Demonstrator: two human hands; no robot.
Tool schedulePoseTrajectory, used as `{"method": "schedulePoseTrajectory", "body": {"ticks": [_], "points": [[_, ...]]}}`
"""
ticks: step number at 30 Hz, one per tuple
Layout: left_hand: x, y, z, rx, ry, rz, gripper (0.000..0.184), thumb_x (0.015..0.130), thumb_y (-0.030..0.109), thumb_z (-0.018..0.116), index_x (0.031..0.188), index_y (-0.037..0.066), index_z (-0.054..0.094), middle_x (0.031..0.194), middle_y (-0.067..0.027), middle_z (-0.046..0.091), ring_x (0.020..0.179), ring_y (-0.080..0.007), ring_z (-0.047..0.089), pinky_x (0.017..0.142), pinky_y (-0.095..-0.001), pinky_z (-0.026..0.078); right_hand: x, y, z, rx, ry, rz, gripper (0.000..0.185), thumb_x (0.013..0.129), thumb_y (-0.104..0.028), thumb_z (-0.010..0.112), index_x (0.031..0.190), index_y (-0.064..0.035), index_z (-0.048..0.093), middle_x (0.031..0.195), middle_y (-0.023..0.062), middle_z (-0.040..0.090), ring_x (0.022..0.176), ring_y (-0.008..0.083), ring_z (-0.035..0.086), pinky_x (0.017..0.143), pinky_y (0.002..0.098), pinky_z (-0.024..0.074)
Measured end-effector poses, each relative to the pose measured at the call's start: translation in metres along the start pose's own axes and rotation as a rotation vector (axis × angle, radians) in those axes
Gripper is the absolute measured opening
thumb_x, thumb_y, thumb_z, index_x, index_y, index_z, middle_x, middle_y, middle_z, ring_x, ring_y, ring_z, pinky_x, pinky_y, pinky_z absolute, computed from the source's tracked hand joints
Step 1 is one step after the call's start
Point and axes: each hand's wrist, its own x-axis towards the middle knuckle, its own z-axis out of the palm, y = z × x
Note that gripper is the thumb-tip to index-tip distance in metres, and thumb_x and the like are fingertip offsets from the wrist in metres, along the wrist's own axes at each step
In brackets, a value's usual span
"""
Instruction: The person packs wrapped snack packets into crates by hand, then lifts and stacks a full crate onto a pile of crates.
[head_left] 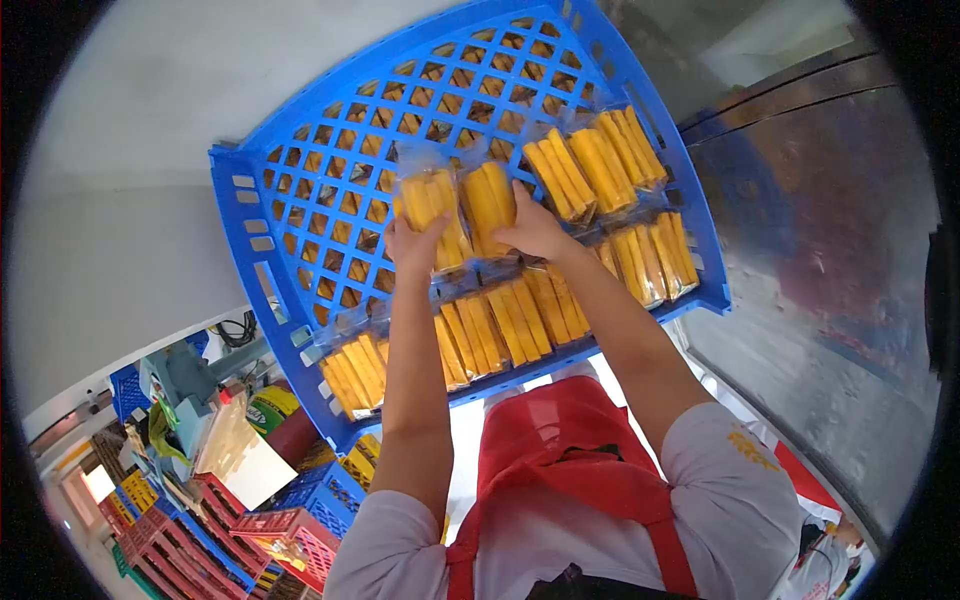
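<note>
A blue plastic crate (455, 65) with a lattice bottom lies tilted in front of me, holding clear bags of yellow bread-like sticks. My left hand (415, 243) is closed on the left side of one bag of yellow sticks (428, 200), thumb across its front. Just right of it, my right hand (537, 230) grips the right edge of a second bag (486, 205). These two bags stand side by side, nearly touching. Farther right is a group of similar bags (600, 160). Along the near wall runs a row of bags (490, 325), partly hidden by my forearms.
More yellow sticks show through the lattice from below. A metal panel (800, 220) stands close on the right. At lower left are stacked red crates (290, 540), blue crates (325, 495) and a white board (240, 455). Another person (825, 560) is partly visible at lower right.
</note>
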Motion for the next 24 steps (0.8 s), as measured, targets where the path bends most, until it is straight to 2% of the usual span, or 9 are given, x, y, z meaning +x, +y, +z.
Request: {"method": "schedulePoseTrajectory", "body": {"ticks": [2, 4, 6, 9, 11, 16, 21, 23, 24], "points": [[0.008, -0.015, -0.012, -0.111, -0.15, -0.032, 0.064, 0.061, 0.034, 0.068, 0.107, -0.004, 0.045, 0.103, -0.0159, 0.048, 0.1, -0.027, 0.045, 0.083, -0.037, 0.038, -0.005, -0.003, -0.005, -0.504, 0.287, -0.205, 0.069, 0.07, -0.021, 0.057, 0.126, -0.0021, 0.022, 0.12, 0.0228, 0.035, 0.109, 0.033, 0.037, 0.091, 0.0385, 0.0304], [0.0, -0.01, -0.027, -0.228, -0.301, -0.074, 0.058, 0.065, 0.031, 0.066, 0.106, -0.003, 0.045, 0.103, -0.0151, 0.048, 0.099, -0.0258, 0.047, 0.082, -0.0363, 0.04, -0.012, -0.004, -0.016, -0.662, 0.439, -0.218, 0.069, 0.071, -0.022, 0.056, 0.126, -0.0024, 0.021, 0.12, 0.0236, 0.034, 0.11, 0.0345, 0.036, 0.092, 0.0389, 0.0298], [-0.008, 0.003, -0.047, -0.84, -0.577, -0.197, 0.047, 0.071, 0.023, 0.062, 0.108, -0.002, 0.045, 0.103, -0.013, 0.05, 0.095, -0.0231, 0.05, 0.077, -0.0357, 0.043, -0.007, 0.004, -0.025, -0.824, 0.593, -0.243, 0.069, 0.072, -0.023, 0.055, 0.127, -0.0026, 0.02, 0.121, 0.0244, 0.033, 0.111, 0.0359, 0.034, 0.093, 0.0393, 0.0291], [0.006, -0.01, -0.047, -0.819, -0.637, -0.209, 0.043, 0.075, 0.017, 0.058, 0.11, 0.0, 0.042, 0.103, -0.0111, 0.051, 0.092, -0.0211, 0.052, 0.073, -0.0357, 0.045, 0.013, 0.018, -0.032, -0.8, 0.602, -0.034, 0.074, 0.069, -0.029, 0.059, 0.127, -0.0028, 0.021, 0.12, 0.0249, 0.035, 0.111, 0.0365, 0.035, 0.091, 0.0401, 0.0301], [0.01, -0.012, -0.041, -0.781, -0.569, -0.234, 0.046, 0.074, 0.018, 0.059, 0.112, 0.0, 0.04, 0.103, -0.011, 0.051, 0.093, -0.021, 0.052, 0.074, -0.036, 0.045, 0.017, 0.015, -0.037, -0.408, 0.477, 0.149, 0.08, 0.065, -0.034, 0.063, 0.127, -0.0034, 0.021, 0.119, 0.0244, 0.036, 0.108, 0.0373, 0.038, 0.089, 0.0403, 0.0333], [0.02, -0.024, -0.033, -0.736, -0.384, -0.234, 0.051, 0.075, 0.021, 0.06, 0.116, 0.001, 0.036, 0.106, -0.0107, 0.05, 0.096, -0.0204, 0.05, 0.077, -0.0353, 0.043, 0.031, 0.038, -0.041, -0.359, 0.49, 0.078, 0.087, 0.059, -0.039, 0.065, 0.126, -0.0033, 0.021, 0.111, 0.0226, 0.046, 0.099, 0.0347, 0.047, 0.083, 0.0396, 0.0379], [0.027, -0.031, -0.04, -0.885, -0.739, -0.28, 0.052, 0.074, 0.02, 0.06, 0.117, 0.003, 0.036, 0.108, -0.0086, 0.049, 0.097, -0.0188, 0.049, 0.08, -0.0335, 0.042, -0.003, -0.005, -0.041, -0.336, 0.497, -0.006, 0.077, 0.064, -0.031, 0.066, 0.123, 0.0002, 0.026, 0.107, 0.0191, 0.05, 0.1, 0.0307, 0.049, 0.083, 0.036, 0.0387], [0.016, -0.024, -0.038, -0.825, -0.726, -0.265, 0.048, 0.076, 0.023, 0.058, 0.115, 0.003, 0.038, 0.106, -0.0083, 0.051, 0.095, -0.019, 0.051, 0.079, -0.0339, 0.043, -0.007, -0.006, -0.034, 0.15, 0.364, -0.238, 0.065, 0.069, -0.026, 0.064, 0.12, -0.0014, 0.032, 0.108, 0.0135, 0.05, 0.1, 0.0243, 0.048, 0.082, 0.0335, 0.0384], [0.011, -0.016, -0.035, -0.762, -0.715, -0.239, 0.045, 0.078, 0.026, 0.055, 0.114, 0.003, 0.04, 0.104, -0.0079, 0.053, 0.093, -0.0193, 0.054, 0.078, -0.0342, 0.044, -0.008, -0.009, -0.026, 0.148, 0.368, -0.235, 0.065, 0.069, -0.026, 0.064, 0.12, -0.0014, 0.032, 0.108, 0.0135, 0.05, 0.1, 0.0243, 0.048, 0.082, 0.0335, 0.0384]]}}
